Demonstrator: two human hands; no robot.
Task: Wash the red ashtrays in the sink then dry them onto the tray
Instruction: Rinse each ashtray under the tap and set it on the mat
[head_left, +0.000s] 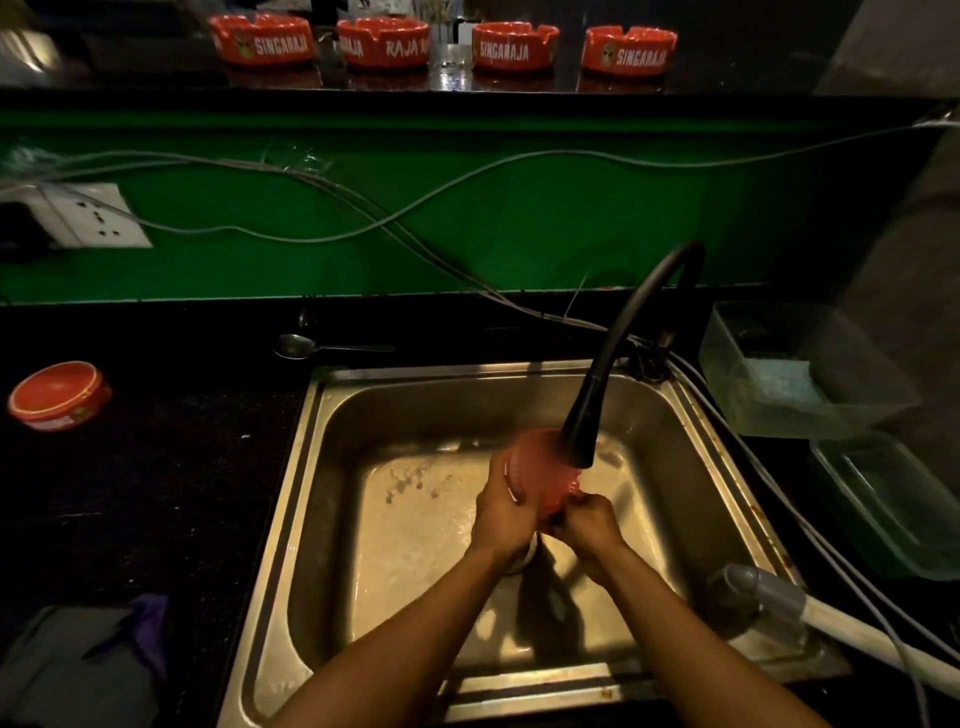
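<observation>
At the left of the frame an upside-down ashtray (60, 395) sits on the table (171, 467), likely draining. Mid-frame, over the sink (649, 441), the left hand (506, 512) and right hand (587, 525) curl their fingers round a red ashtray (540, 467), tilted under the tap (587, 421) for rinsing. Four more wait on the shelf (156, 88) along the top.

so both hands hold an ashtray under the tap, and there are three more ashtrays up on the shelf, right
Not quite: the head view shows four ashtrays on the shelf, not three. The rest holds: the left hand and right hand hold an ashtray under the tap.
</observation>
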